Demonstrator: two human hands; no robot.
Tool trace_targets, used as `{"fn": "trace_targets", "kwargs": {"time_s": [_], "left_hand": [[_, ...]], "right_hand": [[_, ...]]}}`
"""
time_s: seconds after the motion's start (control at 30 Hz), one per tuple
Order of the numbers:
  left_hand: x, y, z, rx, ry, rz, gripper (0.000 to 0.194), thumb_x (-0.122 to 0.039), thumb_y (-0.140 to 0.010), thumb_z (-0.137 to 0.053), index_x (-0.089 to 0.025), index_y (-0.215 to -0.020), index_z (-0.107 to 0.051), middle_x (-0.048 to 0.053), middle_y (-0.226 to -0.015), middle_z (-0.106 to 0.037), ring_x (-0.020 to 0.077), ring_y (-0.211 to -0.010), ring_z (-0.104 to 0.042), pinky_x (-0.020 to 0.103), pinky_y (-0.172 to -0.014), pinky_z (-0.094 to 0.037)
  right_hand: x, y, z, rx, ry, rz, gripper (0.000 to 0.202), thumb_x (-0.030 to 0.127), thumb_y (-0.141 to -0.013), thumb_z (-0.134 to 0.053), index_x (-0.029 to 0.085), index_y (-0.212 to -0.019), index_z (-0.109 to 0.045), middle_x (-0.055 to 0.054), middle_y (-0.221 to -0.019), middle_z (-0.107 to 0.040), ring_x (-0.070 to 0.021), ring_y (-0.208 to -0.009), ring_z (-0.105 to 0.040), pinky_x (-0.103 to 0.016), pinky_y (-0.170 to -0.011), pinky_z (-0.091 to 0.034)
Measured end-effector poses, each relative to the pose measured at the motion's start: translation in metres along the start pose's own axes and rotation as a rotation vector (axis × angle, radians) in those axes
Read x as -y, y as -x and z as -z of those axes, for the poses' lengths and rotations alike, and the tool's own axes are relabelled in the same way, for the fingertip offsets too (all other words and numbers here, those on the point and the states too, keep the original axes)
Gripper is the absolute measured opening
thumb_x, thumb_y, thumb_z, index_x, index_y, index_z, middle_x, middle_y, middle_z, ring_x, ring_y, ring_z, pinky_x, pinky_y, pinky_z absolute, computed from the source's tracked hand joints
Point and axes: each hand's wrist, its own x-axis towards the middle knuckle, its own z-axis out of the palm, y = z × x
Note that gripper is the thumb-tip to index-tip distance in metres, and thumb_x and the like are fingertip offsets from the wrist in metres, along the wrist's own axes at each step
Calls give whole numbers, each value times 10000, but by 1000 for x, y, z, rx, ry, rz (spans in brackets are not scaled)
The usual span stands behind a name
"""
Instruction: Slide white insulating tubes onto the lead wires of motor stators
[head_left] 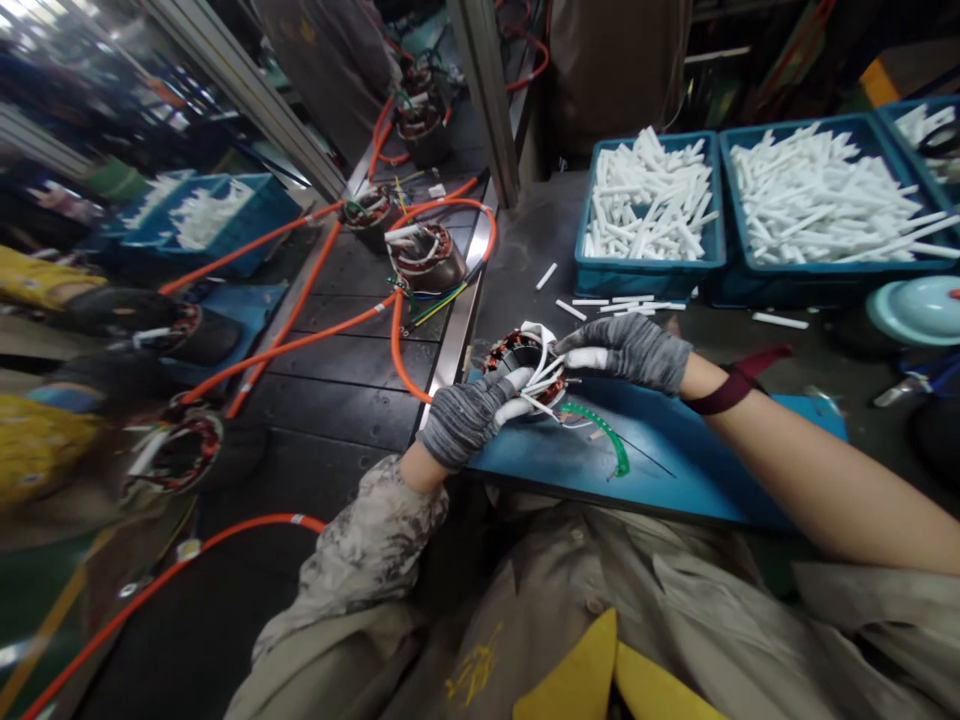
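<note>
A motor stator (501, 352) with copper windings stands at the left end of a blue mat (675, 430). White-sleeved leads (541, 372) come out of its top. My left hand (466, 415), in a grey glove with white fingertips, is closed around these leads at the stator's near side. My right hand (626, 352), gloved the same way, pinches at the leads from the right; what exactly lies between its fingertips is too small to make out. A curved green strip (611, 440) and a thin dark rod lie on the mat, just right of the stator.
Blue bins (651, 262) (832, 268) full of white sleeves stand behind the mat, with loose sleeves (630, 302) before them. A lidded pot (916, 310) is at right. Leftward, a conveyor (337, 345) carries stators (427, 262) and orange cables (300, 338). A co-worker's gloved hands (112, 315) handle another stator.
</note>
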Motion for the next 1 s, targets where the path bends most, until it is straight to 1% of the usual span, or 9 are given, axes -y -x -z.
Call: {"fn": "trace_targets", "kwargs": {"time_s": [0.17, 0.23, 0.33, 0.4, 0.53, 0.67, 0.73, 0.9, 1.0], "left_hand": [[-5, -12, 20, 163, 55, 48, 415, -415, -1026, -548, -299, -1420, -607, 16, -1395, -676, 204, -1240, -672, 302, -1047, -533], [-9, -14, 23, 204, 53, 57, 424, -396, -1028, -548, -306, -1440, -588, 18, -1419, -659, 205, -1239, -672, 307, -1051, -528], [-13, -16, 23, 209, 22, 61, 437, -402, -1022, -558, -299, -1446, -584, 39, -1432, -649, 215, -1258, -660, 310, -1041, -528], [-15, -17, 23, 207, -7, 69, 436, -429, -1024, -548, -293, -1435, -595, 51, -1415, -661, 221, -1249, -664, 308, -1018, -535], [-18, -20, 19, 194, -54, 76, 465, -486, -1021, -527, -292, -1439, -595, 76, -1406, -664, 254, -1187, -696, 349, -967, -563], [-20, -14, 9, 70, -50, 45, 449, -469, -1021, -534, -273, -1415, -622, 89, -1388, -675, 265, -1217, -683, 377, -984, -572], [-21, -8, 1, -20, -38, 29, 434, -455, -1011, -557, -254, -1386, -648, 95, -1343, -703, 256, -1182, -701, 366, -976, -581], [-23, 4, -15, -214, 25, 38, 354, -375, -984, -616, -219, -1288, -707, 88, -1194, -769, 229, -1059, -750, 329, -930, -606], [-26, 6, -19, -320, 34, 11, 341, -377, -957, -657, -201, -1242, -723, 87, -1143, -784, 230, -1015, -764, 329, -905, -621]], "right_hand": [[5, 1, -10, -19, -35, -28, 417, 557, -936, -580, 179, -896, -753, -5, -690, -685, -142, -648, -598, -280, -671, -496], [-2, 6, -10, -20, -127, -44, 427, 573, -927, -584, 179, -985, -737, -3, -724, -693, -131, -627, -588, -274, -629, -500], [-9, 11, -6, -18, -289, -68, 465, 542, -815, -743, 191, -1119, -719, -46, -964, -765, -171, -789, -686, -316, -723, -564], [-9, 10, -5, -17, -332, -92, 484, 567, -796, -753, 185, -1091, -719, -51, -909, -766, -178, -753, -692, -324, -703, -569], [5, -1, -17, 13, -98, -129, 437, 582, -960, -512, 188, -911, -694, -14, -627, -671, -144, -520, -579, -294, -579, -505], [18, -1, -39, -165, 389, -159, 349, 441, -1011, -462, 184, -985, -697, -91, -758, -714, -225, -730, -676, -346, -739, -511], [16, 4, -43, -221, 444, -150, 340, 437, -1009, -478, 186, -1071, -699, -116, -858, -735, -253, -836, -693, -365, -798, -511], [-8, -1, -14, -279, 500, -159, 469, 383, -1073, -269, 209, -1245, -668, -90, -1073, -750, -222, -912, -693, -362, -853, -538], [-24, -20, -5, -343, 603, -208, 356, 350, -1014, -457, 156, -1153, -721, -161, -1140, -731, -278, -1025, -659, -423, -962, -492]]}}
